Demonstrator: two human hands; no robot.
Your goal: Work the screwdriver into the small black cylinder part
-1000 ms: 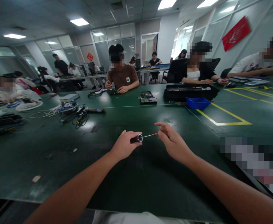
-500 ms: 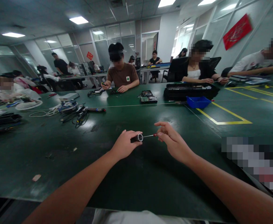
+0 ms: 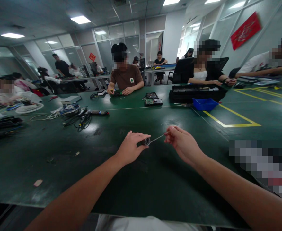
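While the left hand point(image 3: 129, 148) pinched a dark tube point(image 3: 147, 141) between thumb and fingers, the right hand point(image 3: 182, 141) pinched a screwdriver point(image 3: 157, 138), its tip at the tube's round end.

The left hand point(image 3: 130, 147) gripped a dark cylinder point(image 3: 147, 141), ringed end facing right, while the right hand point(image 3: 182, 140) pinched a red-handled screwdriver point(image 3: 157, 138) whose shaft ended by that rim, with tangled black cables point(image 3: 83, 121) beyond the grip leftward and a blue plastic bin point(image 3: 205, 105) beyond it rightward.
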